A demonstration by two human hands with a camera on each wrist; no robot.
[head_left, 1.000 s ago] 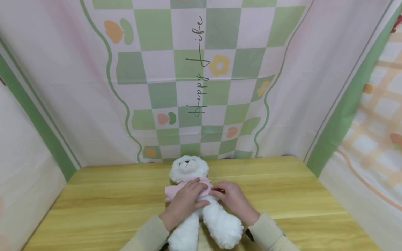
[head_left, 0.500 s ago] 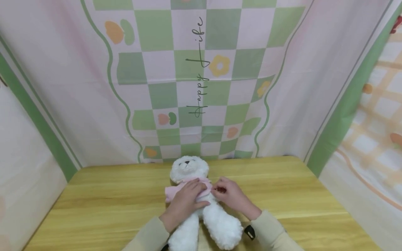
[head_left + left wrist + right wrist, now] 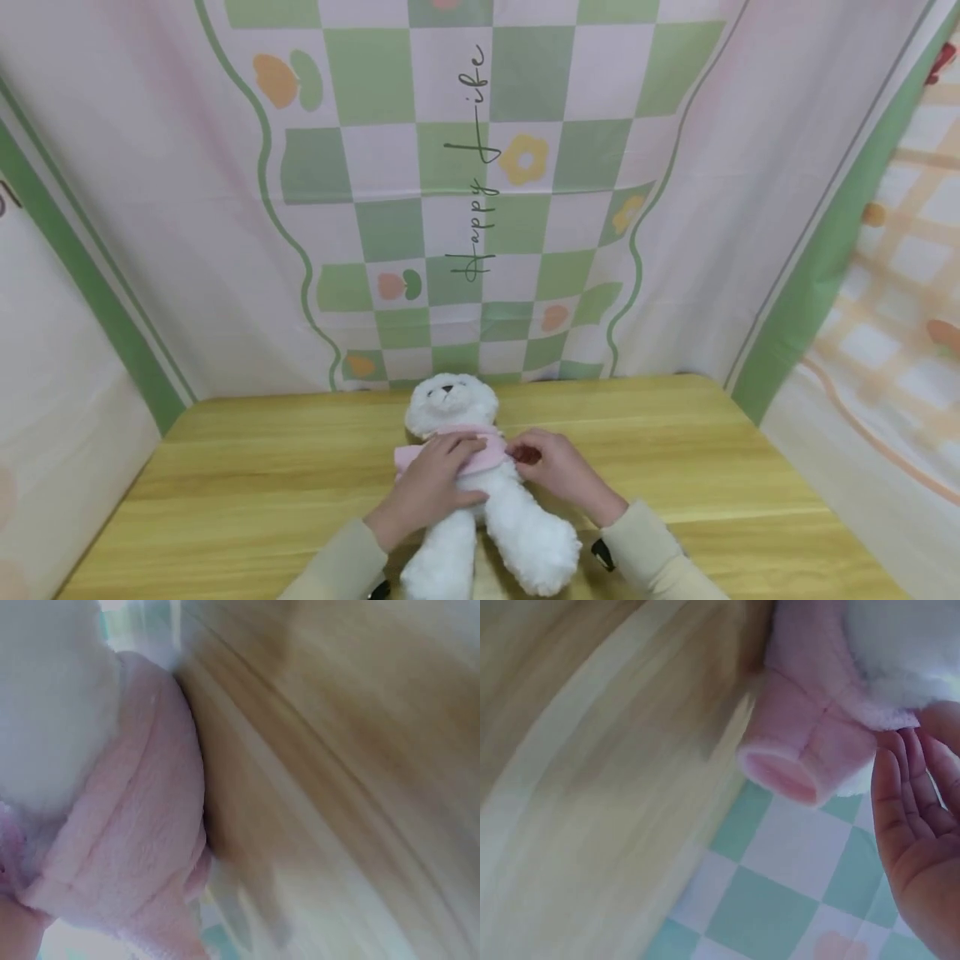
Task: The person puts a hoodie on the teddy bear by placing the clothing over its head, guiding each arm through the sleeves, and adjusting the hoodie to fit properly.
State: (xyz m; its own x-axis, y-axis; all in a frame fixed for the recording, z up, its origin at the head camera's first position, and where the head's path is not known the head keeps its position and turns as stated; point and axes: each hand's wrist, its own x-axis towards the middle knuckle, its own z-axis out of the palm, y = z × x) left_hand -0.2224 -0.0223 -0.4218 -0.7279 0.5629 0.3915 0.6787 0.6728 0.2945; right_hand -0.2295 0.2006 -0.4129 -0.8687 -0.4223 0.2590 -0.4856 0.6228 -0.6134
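Observation:
A white plush bear [image 3: 525, 533] lies on its back, its head toward the far edge of the table. It wears a pink shirt [image 3: 491, 450], which bunches around its chest. My left hand [image 3: 431, 479] rests across the shirt and belly, fingers extended and thumb spread. On the other side, my right hand [image 3: 558, 467] pinches the shirt's edge between thumb and fingertips. The right wrist view shows a pink sleeve [image 3: 810, 735] beside those fingers [image 3: 892, 795], its cuff gaping with no paw visible in it. Only a bit of my left hand [image 3: 19, 930] enters the left wrist view.
The wooden table [image 3: 262, 483] extends to both sides of the bear. Behind it hangs a green-and-white checked curtain [image 3: 450, 208], with further cloth [image 3: 885, 333] at the right and left. A small black object [image 3: 602, 554] sits by my right cuff.
My left hand has slid slightly down and left over the belly, showing more of the shirt. The right hand has shifted a little to the right with the shirt's edge. The bear has barely moved.

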